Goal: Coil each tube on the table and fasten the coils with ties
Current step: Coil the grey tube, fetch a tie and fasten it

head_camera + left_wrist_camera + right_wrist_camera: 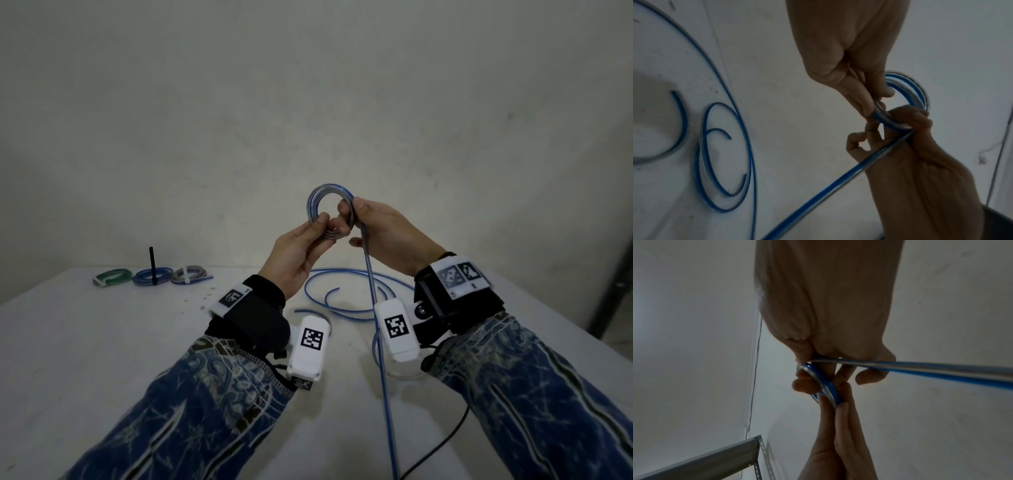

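A small coil of clear tube with a blue stripe (325, 205) is held up above the white table (102, 342). My left hand (308, 236) pinches the coil's lower left side (879, 113). My right hand (363, 222) grips its right side (824, 382), and the uncoiled tail (380, 342) runs from that hand down toward me (818, 199) (941, 369). More loose blue tube (346, 291) lies in wide loops on the table under the hands (723, 154).
Three tied coils lie at the table's far left: a green one (113, 275), a blue one (150, 275) with a black tie standing up, and a grey one (191, 274). A black cable (442, 442) crosses the near right. A metal shelf frame (705, 459) stands off the table.
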